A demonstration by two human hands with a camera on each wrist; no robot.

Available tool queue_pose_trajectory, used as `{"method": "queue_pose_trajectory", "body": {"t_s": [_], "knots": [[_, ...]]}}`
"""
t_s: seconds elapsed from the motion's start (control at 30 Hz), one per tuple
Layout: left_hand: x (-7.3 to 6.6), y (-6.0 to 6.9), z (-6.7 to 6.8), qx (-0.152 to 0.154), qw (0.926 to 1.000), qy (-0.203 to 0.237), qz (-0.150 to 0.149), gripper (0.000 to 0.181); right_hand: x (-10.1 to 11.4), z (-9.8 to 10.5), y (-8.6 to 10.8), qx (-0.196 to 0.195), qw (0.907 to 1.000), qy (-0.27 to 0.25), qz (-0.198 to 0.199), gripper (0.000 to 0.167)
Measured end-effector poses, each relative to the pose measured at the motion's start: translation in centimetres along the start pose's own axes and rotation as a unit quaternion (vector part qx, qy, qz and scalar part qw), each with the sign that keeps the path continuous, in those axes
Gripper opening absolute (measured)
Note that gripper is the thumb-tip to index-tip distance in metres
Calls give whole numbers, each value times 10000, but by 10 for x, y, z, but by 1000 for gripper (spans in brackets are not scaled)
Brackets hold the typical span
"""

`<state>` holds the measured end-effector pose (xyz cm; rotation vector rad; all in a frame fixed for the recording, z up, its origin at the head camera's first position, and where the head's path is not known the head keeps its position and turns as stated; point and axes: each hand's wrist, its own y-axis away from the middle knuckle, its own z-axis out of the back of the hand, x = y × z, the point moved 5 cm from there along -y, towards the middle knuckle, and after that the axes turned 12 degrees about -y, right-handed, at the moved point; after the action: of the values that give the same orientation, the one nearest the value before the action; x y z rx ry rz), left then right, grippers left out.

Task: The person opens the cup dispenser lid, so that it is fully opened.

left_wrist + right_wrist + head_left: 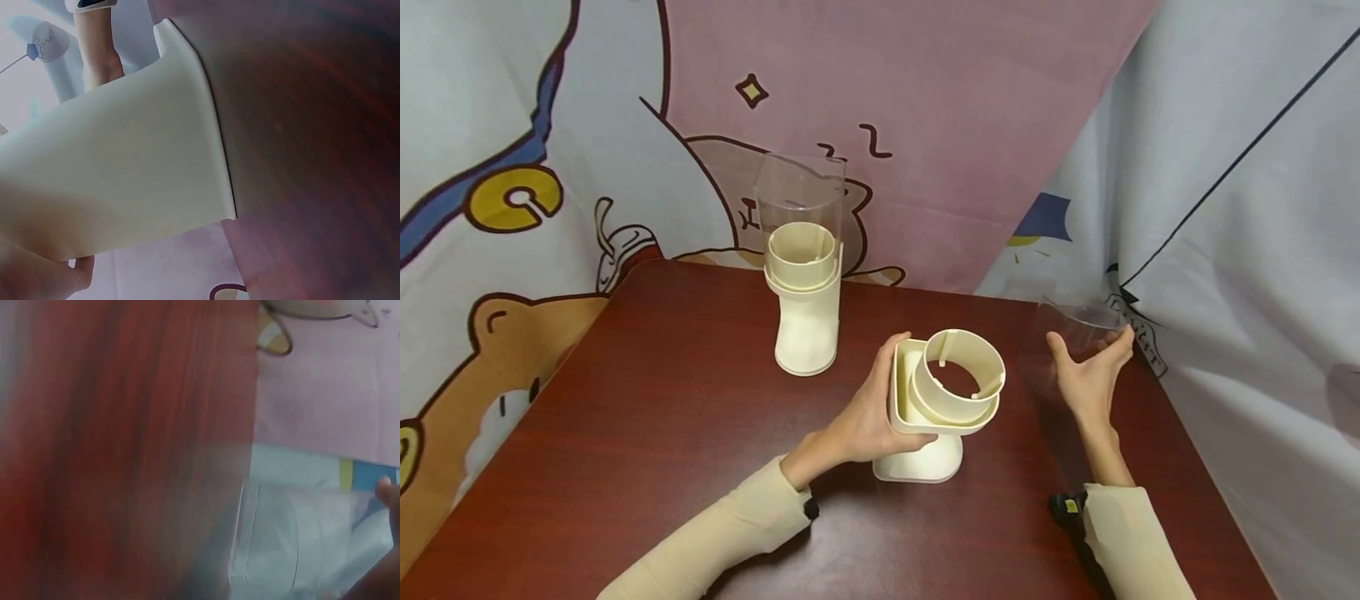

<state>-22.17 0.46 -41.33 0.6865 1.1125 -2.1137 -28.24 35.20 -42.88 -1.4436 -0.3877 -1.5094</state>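
My left hand (867,421) grips a cream plastic stand (925,458) by its squared upper part, thumb on the near side and fingers on the far side. The stand's open round collar (962,379) tilts up to the right. In the left wrist view its smooth body (125,150) fills the middle, its foot at the tabletop. To the right, my right hand (1090,375) holds a clear plastic container (1075,321), thumb and fingers spread across its sides. The container's see-through wall (281,537) shows in the right wrist view; its lower outline is faint.
A similar cream stand (807,329) stands upright at the back, with a clear container (797,187) around its collar. The dark red wooden table (662,417) ends at printed curtains (910,100) behind and at white cloth (1247,292) on the right.
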Motion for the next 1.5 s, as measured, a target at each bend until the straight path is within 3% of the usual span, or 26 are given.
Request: {"method": "queue_pose_trajectory", "body": {"t_s": [0.13,0.27,0.47,0.57,0.63,0.7,0.77,0.83,0.9,1.0,1.07,1.1,1.17,1.2,1.33,1.5], "knots": [[0,1,1,-42,10000,-7,-26,123,-3,1,-10,118,9996,261,-70,105],[0,1,0,-45,10000,-55,-57,122,-17,3,-16,177,9987,249,-401,117],[1,0,0,3,10000,-63,-64,123,-33,2,-24,43,9989,90,-462,117],[1,-2,0,-28,9999,-91,-115,122,-33,3,-25,-42,9966,361,-738,121],[0,-4,0,-39,9999,-94,-126,123,-25,6,-22,-324,9955,465,-763,121],[0,-6,0,4,10000,-45,-79,123,-3,11,-13,-692,9965,278,-371,110],[-1,-6,0,79,10000,20,31,126,32,12,1,-871,9936,-386,604,87],[-4,-4,0,120,9999,-33,116,130,71,6,21,-410,9763,-1186,1761,65],[-11,2,3,20,9994,-328,68,134,104,-11,45,809,9469,-1850,2502,60],[-32,16,10,-361,9908,-1248,-390,125,129,-41,79,2714,8992,-2367,2485,76],[-50,30,12,-595,9740,-2059,-729,111,132,-56,96,3515,8768,-2477,2151,83],[-59,37,11,-656,9638,-2443,-847,104,132,-60,102,3731,8706,-2502,2006,85],[-72,47,8,-612,9476,-3011,-874,94,127,-63,109,3830,8687,-2592,1774,88],[-75,50,6,-532,9432,-3178,-811,91,123,-64,112,3797,8717,-2600,1684,89],[-76,52,5,-257,9398,-3376,-460,80,109,-60,116,3425,8915,-2354,1802,88],[-58,40,14,-469,9318,-3570,-461,72,111,-59,126,3106,8933,-1965,2590,78]]}}
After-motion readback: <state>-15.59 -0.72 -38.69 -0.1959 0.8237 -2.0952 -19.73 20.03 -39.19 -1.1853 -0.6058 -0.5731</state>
